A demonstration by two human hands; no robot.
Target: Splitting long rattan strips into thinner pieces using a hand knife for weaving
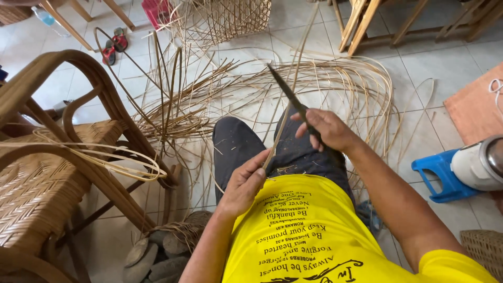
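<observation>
We are seated with a rattan strip (276,137) running up from our lap, and our left hand (245,181) pinches its lower end between thumb and forefingers, just above the yellow shirt (309,236). Our right hand (327,128) is closed around the handle of a long dark knife (287,94), whose blade slants up and to the left, away from the body, and lies against the strip near where the two cross

To do this well, we judge that the blade should stay at a shallow angle to the strip and travel away from us, with the left thumb kept below the edge, not in its path. The pinch looks close to the blade, so the left fingers are what we would watch most. Holding the strip taut should let the knife take a thin, even shaving

For room, the knife tip points into open air above a spread of loose rattan strips (220,99) on the tiled floor (429,68). A rattan chair (68,157) with a woven seat stands near on the left, its curved arm well apart from the left elbow. On the right a blue plastic stool (437,175) and a white appliance (479,162) sit near the right forearm, so wide swings that way look cramped. An unfinished woven basket (225,18) stands farther ahead, well apart from the blade
</observation>
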